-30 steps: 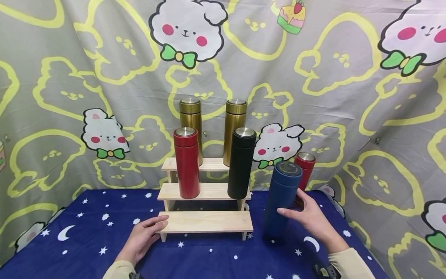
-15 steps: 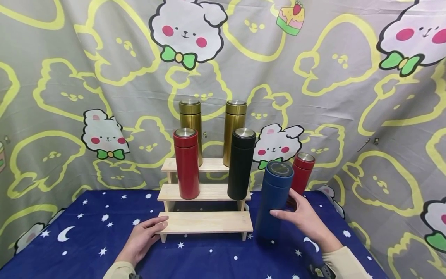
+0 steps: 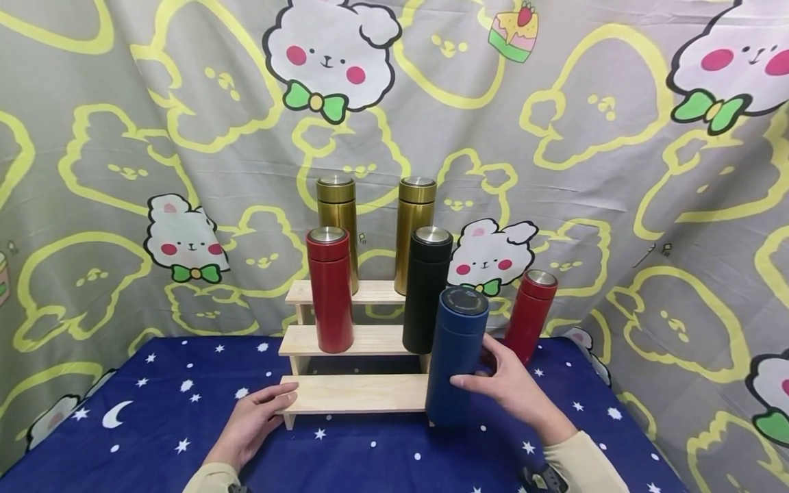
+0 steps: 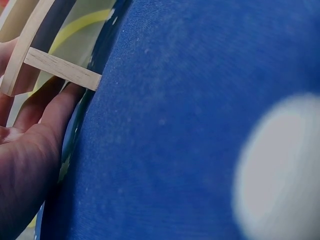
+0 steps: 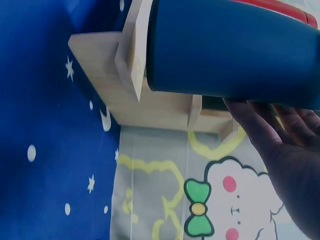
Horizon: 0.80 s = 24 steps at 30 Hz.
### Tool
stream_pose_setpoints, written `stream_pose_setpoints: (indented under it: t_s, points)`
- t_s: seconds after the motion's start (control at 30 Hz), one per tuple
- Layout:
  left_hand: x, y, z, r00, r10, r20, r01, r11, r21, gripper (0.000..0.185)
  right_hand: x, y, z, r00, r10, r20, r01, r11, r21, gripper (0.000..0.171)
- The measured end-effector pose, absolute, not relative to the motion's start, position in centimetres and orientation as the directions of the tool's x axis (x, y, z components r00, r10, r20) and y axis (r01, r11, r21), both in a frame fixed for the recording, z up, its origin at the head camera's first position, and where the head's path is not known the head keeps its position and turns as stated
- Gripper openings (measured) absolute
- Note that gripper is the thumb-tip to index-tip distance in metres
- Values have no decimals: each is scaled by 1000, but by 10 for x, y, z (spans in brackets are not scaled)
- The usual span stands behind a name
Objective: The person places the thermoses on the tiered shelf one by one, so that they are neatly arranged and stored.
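A right hand [image 3: 505, 390] gripped the blue flask [image 3: 455, 356] upright beside the wooden stand's [image 3: 364, 392] bottom step, likely mid-placement; left-hand fingers [image 3: 280, 397] lay relaxed against that step's left end. Lifting it onto the step seemed next.

— What sort of place is pictured?
— A makeshift display set, likely in a home: a cartoon-bear bedsheet [image 3: 185, 137] hangs as backdrop behind a bench [image 3: 154, 411] draped in star-and-moon cloth.
— What suggests staging?
— A stepped wooden stand [image 3: 364, 339] at the centre carries upright vacuum flasks, gold ones [image 3: 335, 219] on the far tier, red [image 3: 330, 287] and black [image 3: 427, 287] on the middle, ranked like shop stock. No fixed furniture or walls show.
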<state>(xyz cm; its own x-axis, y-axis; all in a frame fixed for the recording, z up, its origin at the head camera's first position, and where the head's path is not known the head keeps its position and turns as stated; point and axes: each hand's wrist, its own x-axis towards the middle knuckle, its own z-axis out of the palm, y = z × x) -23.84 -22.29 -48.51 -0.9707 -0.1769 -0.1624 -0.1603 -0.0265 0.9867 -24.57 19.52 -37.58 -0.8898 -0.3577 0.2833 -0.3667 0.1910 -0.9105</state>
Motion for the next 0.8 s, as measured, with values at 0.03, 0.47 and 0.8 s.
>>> stream_pose_setpoints:
  t_s: [0.03,0.47,0.8]
  points:
    - [-238,-223,-485,-971,-176,-162,-160,-26,987,38,-246,193,-376,-888,-362,283,-367,188,-911,67]
    - [-238,-222,-483,-967,-181,-177,-177,-16,984,40,-248,168,-378,-848,-440,294,-378,115,-918,67]
    - [-239,-223,-485,-968,-182,-175,-174,-19,984,35,-247,145,-380,-851,-465,243,-329,112,-938,68]
